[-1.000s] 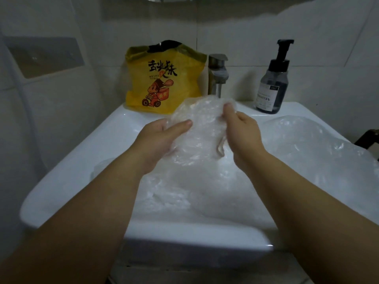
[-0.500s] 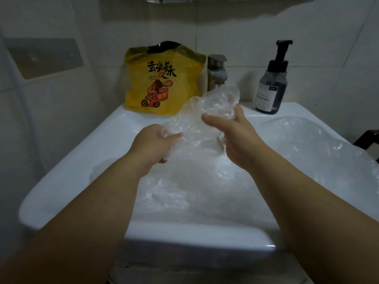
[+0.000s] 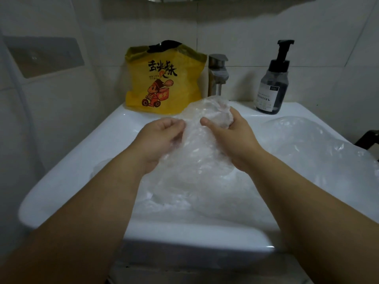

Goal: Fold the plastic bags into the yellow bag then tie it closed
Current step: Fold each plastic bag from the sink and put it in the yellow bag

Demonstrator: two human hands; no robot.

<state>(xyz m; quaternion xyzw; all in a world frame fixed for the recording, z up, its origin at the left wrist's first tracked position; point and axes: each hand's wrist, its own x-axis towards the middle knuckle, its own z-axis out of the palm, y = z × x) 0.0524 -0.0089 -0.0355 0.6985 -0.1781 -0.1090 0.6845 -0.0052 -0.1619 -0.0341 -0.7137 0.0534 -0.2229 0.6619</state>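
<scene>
A clear crumpled plastic bag (image 3: 202, 140) is held up over the white sink (image 3: 67, 173). My left hand (image 3: 158, 138) grips its left side with curled fingers. My right hand (image 3: 229, 134) holds its bunched top, thumb pressed on the front. The yellow bag (image 3: 164, 78), printed with black characters and a cartoon figure, stands upright with its top open at the back of the sink, just beyond my hands. More clear plastic bags (image 3: 307, 152) lie piled in the basin and over the right side.
A metal tap (image 3: 218, 74) stands right of the yellow bag. A dark pump bottle (image 3: 272, 87) sits at the back right corner. Tiled walls enclose the sink on the left and behind. A dark object (image 3: 369, 138) shows at the right edge.
The clear bag has been gathered from a spread sheet into a tighter bunch. My right hand turned and closed round its top; my left hand curled onto its left side.
</scene>
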